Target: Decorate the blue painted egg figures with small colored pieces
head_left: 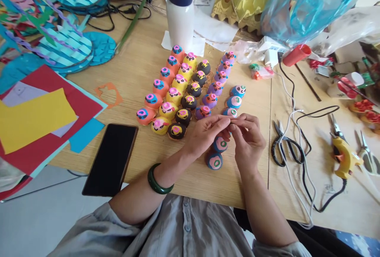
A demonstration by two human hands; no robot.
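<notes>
My left hand [208, 132] and my right hand [247, 138] meet fingertip to fingertip just above the wooden table [142, 63]. Their fingers pinch together around something too small to make out. A green bangle [157, 180] circles my left wrist. Directly under the hands lie two blue painted figures [216, 158]. Beyond them run rows of small painted figures: orange [156, 99], yellow [175, 95], black [190, 101], purple [218, 77] and blue [234, 101].
A black phone [111, 158] lies at the front left beside coloured paper sheets [38, 118]. Scissors [285, 146], a yellow glue gun [344, 156] and cables lie right. A white bottle [179, 10], blue paper crafts [68, 47] and plastic bags [299, 8] stand behind.
</notes>
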